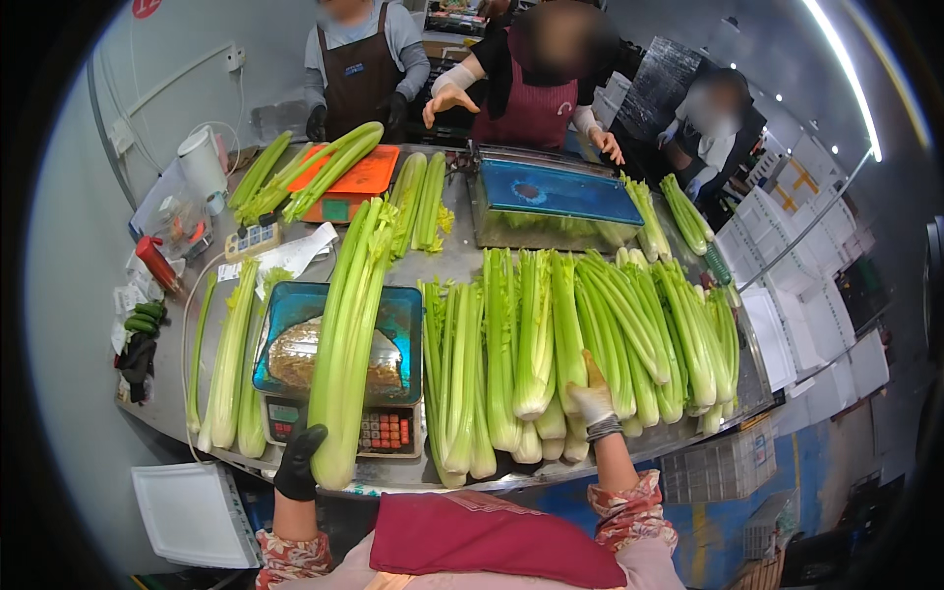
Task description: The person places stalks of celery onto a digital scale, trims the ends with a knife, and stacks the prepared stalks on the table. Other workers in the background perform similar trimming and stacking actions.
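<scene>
My left hand point(299, 459), in a black glove, grips the pale base of a large celery bunch point(346, 354). That bunch lies tilted over the teal pan of a digital weighing scale point(402, 346), its leaves pointing away from me. My right hand point(592, 402), in a pale glove, rests at the base of another celery bunch point(566, 332) within a long row; its fingers are against the stalks and partly hidden. More celery bunches point(459, 383) lie between the scale and my right hand. A few stalks point(231, 369) lie left of the scale.
Across the metal table point(450, 258) stand an orange scale point(372, 173) with celery and a blue-topped clear case point(560, 192). Two people stand behind them, a third at the right. A power strip point(253, 242) and a red bottle point(156, 264) are at the left; white foam boxes point(782, 243) are at the right.
</scene>
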{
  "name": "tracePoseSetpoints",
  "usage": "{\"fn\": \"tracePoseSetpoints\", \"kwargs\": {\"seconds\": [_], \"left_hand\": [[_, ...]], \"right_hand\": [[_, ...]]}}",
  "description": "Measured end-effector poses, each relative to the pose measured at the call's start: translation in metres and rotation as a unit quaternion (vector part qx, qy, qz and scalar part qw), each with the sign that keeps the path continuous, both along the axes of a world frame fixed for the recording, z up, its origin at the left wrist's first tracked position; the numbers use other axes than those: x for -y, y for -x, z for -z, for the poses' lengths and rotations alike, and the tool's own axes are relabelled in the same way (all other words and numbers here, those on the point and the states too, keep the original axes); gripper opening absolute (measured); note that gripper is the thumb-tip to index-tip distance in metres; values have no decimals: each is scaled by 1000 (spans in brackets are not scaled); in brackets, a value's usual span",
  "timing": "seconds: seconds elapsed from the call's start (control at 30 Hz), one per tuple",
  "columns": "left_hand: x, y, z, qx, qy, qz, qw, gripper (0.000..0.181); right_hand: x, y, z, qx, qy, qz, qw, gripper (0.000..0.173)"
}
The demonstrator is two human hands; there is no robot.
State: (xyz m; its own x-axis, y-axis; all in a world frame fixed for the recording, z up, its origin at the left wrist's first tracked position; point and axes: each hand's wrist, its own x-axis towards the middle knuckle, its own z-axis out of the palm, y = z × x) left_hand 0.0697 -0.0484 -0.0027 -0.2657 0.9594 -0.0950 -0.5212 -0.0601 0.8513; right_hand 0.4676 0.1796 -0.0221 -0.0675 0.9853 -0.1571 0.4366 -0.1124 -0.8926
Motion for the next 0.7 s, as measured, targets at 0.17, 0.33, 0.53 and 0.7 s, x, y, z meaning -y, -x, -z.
{"fn": "tracePoseSetpoints", "kwargs": {"seconds": [0.17, 0.33, 0.53, 0.7], "left_hand": [[-5, 0, 7, 72, -16, 20, 997, 59], [0, 9, 40, 157, 12, -9, 987, 54], [-17, 1, 39, 326, 32, 72, 942, 52], [-40, -7, 15, 25, -5, 85, 996, 71]], "right_hand": [[8, -34, 27, -559, 117, 149, 807, 41], [32, -39, 26, -200, -97, -10, 975, 56], [46, 4, 10, 261, -192, -75, 943, 69], [49, 6, 15, 242, -225, -60, 942, 69]]}}
